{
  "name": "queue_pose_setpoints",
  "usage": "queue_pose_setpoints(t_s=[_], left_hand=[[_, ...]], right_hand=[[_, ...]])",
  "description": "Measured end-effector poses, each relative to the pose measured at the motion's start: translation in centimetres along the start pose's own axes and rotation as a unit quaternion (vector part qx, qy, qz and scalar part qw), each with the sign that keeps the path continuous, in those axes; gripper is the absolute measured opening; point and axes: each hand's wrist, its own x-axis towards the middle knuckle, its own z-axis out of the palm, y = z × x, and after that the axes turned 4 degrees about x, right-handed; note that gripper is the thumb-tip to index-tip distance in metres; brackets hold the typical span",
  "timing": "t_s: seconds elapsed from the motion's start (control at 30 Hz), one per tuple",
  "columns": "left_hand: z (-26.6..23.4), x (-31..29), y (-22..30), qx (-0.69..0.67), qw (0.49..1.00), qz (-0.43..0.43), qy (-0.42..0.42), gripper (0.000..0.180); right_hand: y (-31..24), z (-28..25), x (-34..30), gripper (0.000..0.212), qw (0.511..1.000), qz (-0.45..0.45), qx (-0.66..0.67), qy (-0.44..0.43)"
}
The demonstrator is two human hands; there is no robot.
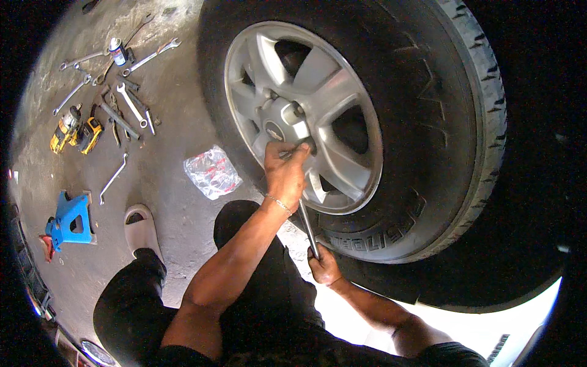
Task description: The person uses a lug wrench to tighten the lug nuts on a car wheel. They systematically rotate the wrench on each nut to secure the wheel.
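A large black tire with a silver five-spoke wheel fills the right of the view. My left hand is closed at the hub, next to the center cap, around the head end of a breaker bar. A dark socket-like piece shows beside its fingers at a lug recess; whether it sits on a nut is hidden. The long metal handle slants down toward me from behind the left wrist. Lower down, my right hand is wrapped round the handle's end.
On the concrete floor at left lie several wrenches, a spray can and a yellow-black cordless impact wrench. A blue jack stand is below them. A crumpled clear plastic bag lies near the tire. My sandaled foot is planted left.
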Motion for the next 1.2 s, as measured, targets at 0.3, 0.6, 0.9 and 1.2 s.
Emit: queue_pose_setpoints(t_s=[0.3,0.6,0.9,1.2], left_hand=[[-0.1,-0.5,0.5,0.044,0.999,0.023,-0.008,0.034],[-1.0,0.7,-1.3,0.061,0.994,0.093,-0.018,0.037],[-1.2,0.6,-0.6,0.092,0.984,0.136,-0.071,0.033],[-1.6,-0.7,0.1,0.01,0.998,0.026,-0.064,0.024]], right_hand=[[1.0,1.6,1.9,0.012,1.0,-0.002,-0.01,0.012],[3.1,3.5,3.5,0.009,0.998,-0.055,0.023,0.016],[1.6,2.7,2.6,0.009,0.994,-0.063,0.09,0.016],[-6.7,-0.1,-5.4,0.01,0.995,0.072,0.062,-0.037]])
